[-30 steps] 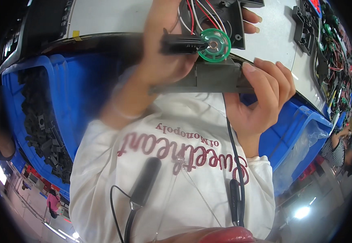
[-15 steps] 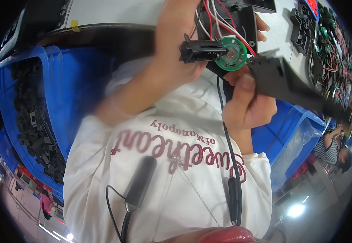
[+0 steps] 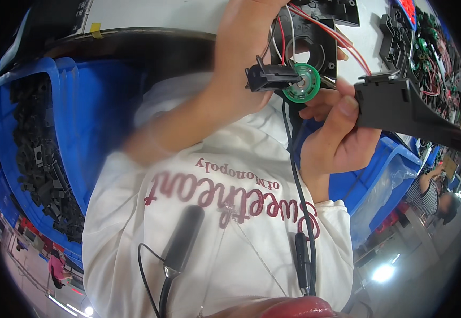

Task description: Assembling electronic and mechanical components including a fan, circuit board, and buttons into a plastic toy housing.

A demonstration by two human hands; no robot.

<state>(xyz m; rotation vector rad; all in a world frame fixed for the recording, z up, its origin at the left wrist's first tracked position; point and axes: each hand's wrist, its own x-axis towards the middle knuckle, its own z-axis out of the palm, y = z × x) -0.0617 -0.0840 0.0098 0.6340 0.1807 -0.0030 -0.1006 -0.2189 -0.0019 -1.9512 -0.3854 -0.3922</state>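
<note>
Gripping one curved dark-grey panel (image 3: 400, 108), right fingers (image 3: 345, 107) pinch tight; left fingers (image 3: 342, 53) wrap one black housing (image 3: 326, 49) beside one green-rimmed disc (image 3: 309, 87).

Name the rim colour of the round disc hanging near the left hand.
The disc's rim is green, best seen in the head view.

From far off I count one green disc (image 3: 312, 91), one left hand (image 3: 239, 61) and one small black piece (image 3: 272, 78) left of that disc, one right hand (image 3: 336, 135) and one long black piece (image 3: 397, 108) right of it, and one black box (image 3: 323, 45) above it.
</note>
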